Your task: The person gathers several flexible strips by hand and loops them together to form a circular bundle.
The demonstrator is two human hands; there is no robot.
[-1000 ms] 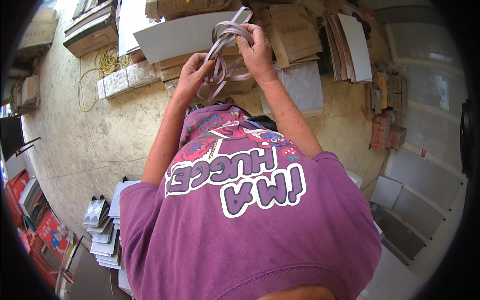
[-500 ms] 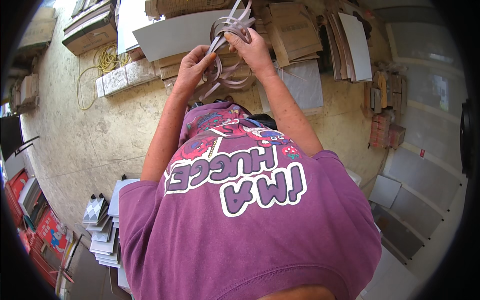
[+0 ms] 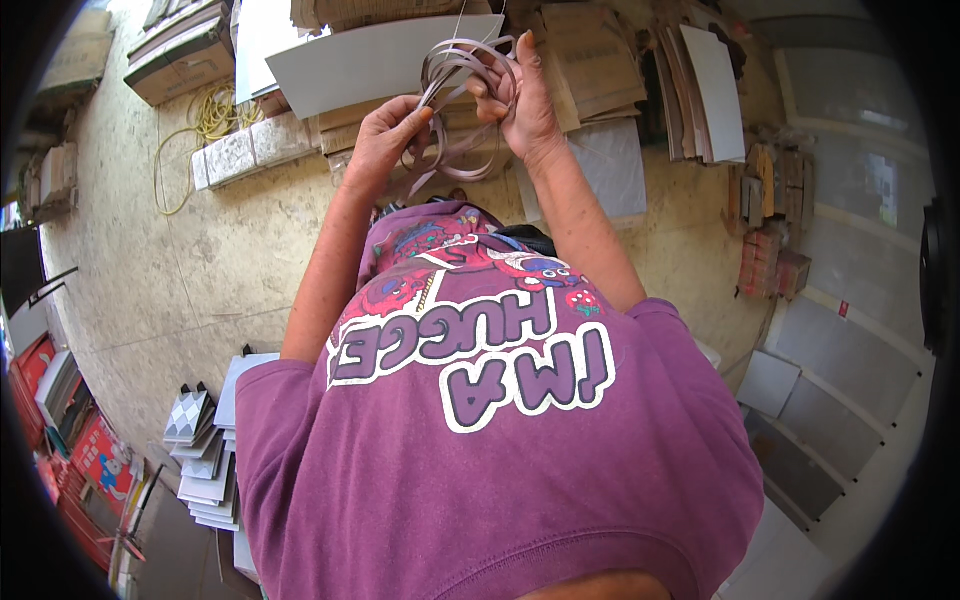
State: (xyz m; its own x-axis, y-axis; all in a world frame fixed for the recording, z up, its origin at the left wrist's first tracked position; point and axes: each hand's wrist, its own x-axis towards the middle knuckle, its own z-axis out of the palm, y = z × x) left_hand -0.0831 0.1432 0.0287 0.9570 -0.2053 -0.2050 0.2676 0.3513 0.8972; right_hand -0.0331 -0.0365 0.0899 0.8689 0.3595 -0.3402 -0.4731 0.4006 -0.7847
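Loops of a flat, pale mauve-grey strap [image 3: 431, 90] hang between my hands at the top of the head view. My left hand [image 3: 387, 138] pinches the gathered strands between thumb and fingers. On the other side, the curled fingers of my right hand [image 3: 527, 108] hold the coil's right side, with the thumb raised and apart from them. Below the hands dangle looser loops, and a thin end of the strap runs upward past the coil.
Behind the strap lies a white panel [image 3: 375, 62] over stacked cardboard. Flattened cartons [image 3: 590, 65] are to its right. A wrapped white bundle [image 3: 255, 152] and yellow cord [image 3: 212, 118] lie on the floor at left. Sample boards [image 3: 208, 480] stand at lower left.
My right hand has opened its thumb upward and turned, shifting slightly right and down along the coil. The strap's loops look rounder and closer gathered. My left hand stays nearly in place.
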